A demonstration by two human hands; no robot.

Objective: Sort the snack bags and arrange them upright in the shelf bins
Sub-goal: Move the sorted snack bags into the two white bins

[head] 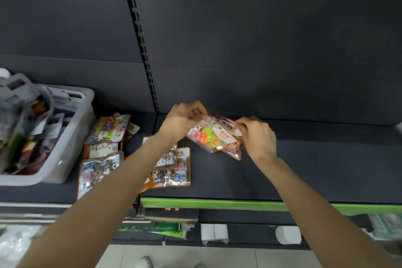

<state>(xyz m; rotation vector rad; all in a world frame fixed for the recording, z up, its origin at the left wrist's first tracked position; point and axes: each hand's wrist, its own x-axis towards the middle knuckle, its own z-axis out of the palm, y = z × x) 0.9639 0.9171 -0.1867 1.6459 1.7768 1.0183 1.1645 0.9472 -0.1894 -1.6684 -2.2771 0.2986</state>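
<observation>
While both my hands pinch the bags' top edge, their long axis runs hand to hand.

My left hand point(182, 118) and right hand point(256, 135) grip opposite top corners of the glossy orange-trimmed bags of coloured gummies point(214, 137), hanging toward the dark shelf's point(304, 169) front edge. The white plastic bin point(71, 128) sits at the shelf's left end, nearer my left hand.
</observation>
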